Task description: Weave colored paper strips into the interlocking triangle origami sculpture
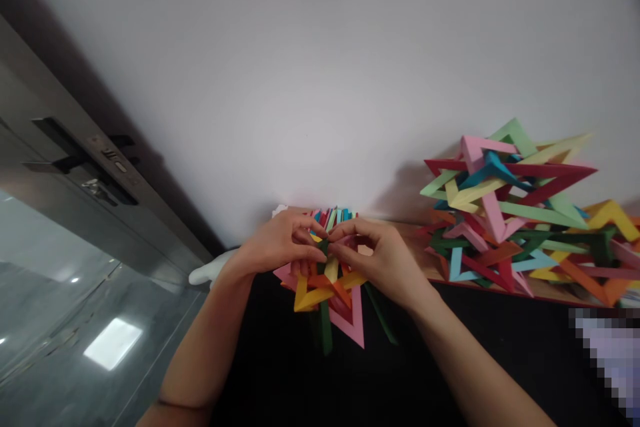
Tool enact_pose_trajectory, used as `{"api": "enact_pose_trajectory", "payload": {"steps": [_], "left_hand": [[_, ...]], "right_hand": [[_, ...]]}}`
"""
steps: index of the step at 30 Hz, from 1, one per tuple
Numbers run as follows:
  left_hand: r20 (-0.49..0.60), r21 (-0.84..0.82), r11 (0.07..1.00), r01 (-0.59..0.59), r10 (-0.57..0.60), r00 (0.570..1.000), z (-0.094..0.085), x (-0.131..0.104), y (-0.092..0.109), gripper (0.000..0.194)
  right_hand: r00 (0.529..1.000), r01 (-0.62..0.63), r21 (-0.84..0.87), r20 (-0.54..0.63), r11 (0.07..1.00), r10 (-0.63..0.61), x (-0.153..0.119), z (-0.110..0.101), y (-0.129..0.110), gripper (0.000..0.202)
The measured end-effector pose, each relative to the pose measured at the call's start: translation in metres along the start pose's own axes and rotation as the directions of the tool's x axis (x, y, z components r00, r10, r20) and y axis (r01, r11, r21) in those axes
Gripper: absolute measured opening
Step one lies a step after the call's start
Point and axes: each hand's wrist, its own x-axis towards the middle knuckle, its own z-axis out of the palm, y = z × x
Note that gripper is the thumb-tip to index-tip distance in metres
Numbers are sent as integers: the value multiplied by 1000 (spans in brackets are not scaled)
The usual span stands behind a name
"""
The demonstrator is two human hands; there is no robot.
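Between my hands is a folded-paper star ornament (pixel 354 320) of interlocked pink, yellow, orange and dark green strips. My left hand (pixel 285 240) grips it from the left, thumb and fingers closed near its top. From the right, my right hand (pixel 383 257) pinches a dark green strip at the same spot, its fingertips almost meeting those of the left. Two loose green strip ends (pixel 326 330) hang below the ornament. The exact pinch point is partly covered by my fingers.
Several finished-looking paper stars (pixel 500 187) are piled on a wooden shelf (pixel 407 237) against the wall at right. Folded coloured strips (pixel 337 215) stand in a row behind my hands. A door with a black handle (pixel 65 163) is at left; something white (pixel 213 269) lies beside my left wrist.
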Motion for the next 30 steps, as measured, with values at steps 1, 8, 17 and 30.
{"api": "enact_pose_trajectory", "payload": {"steps": [1,8,17,30], "left_hand": [[4,5,1000,0,0,1000,0,0,0,28],[2,51,999,-7,7,1000,-1,-1,-1,32],[2,41,999,6,-6,1000,1,-1,2,30],[0,26,1000,1,-1,1000,1,-1,2,29]], "right_hand": [[1000,-27,15,6,1000,27,0,0,0,5],[991,-127,70,40,989,125,-2,1,0,6],[987,-154,45,53,987,152,-1,-3,-3,4],[983,-176,71,61,982,172,0,-2,-5,4]]}}
